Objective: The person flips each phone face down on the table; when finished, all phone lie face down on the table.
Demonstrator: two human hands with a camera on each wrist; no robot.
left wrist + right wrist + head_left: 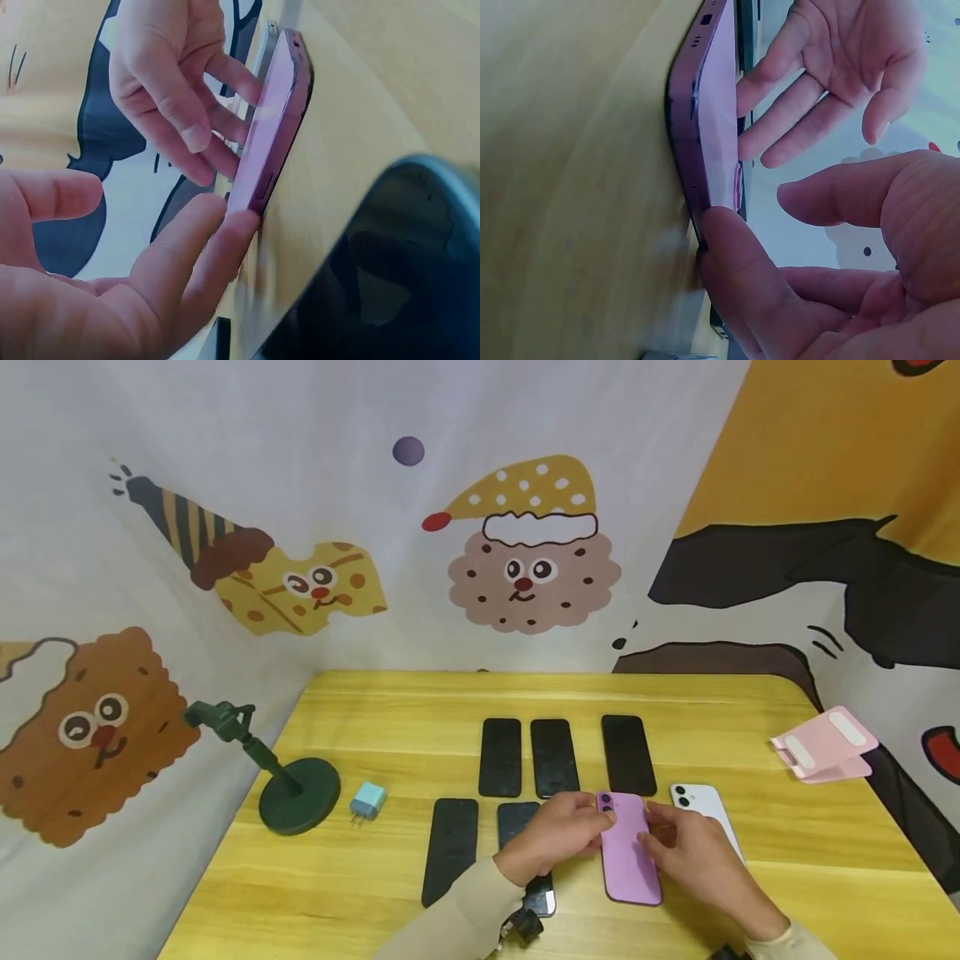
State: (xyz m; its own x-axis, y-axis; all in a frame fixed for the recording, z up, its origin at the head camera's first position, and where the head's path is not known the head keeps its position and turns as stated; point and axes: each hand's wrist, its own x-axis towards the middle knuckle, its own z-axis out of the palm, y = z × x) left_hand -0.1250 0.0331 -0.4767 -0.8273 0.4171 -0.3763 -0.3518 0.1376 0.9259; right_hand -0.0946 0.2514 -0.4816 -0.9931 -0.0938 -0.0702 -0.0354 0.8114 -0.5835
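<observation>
A pink phone (630, 864) lies back up near the front of the table, its camera end pointing away from me. At its left edge, the fingertips of my left hand (558, 831) touch the side; in the left wrist view that thumb stands apart from the phone. My right hand (701, 856) has its fingers against the opposite edge, with its thumb also off the phone in the right wrist view. Partly behind the right hand is a white phone (708, 799), back up. Under my left forearm lies a dark phone (517, 817), partly covered.
Beyond the hands lie three black phones (500, 758), with another black phone (452, 843) at front left. A green round-based stand (300, 802) and a light-blue plug charger (368, 798) occupy the left side. A pink folding stand (828, 747) sits at right.
</observation>
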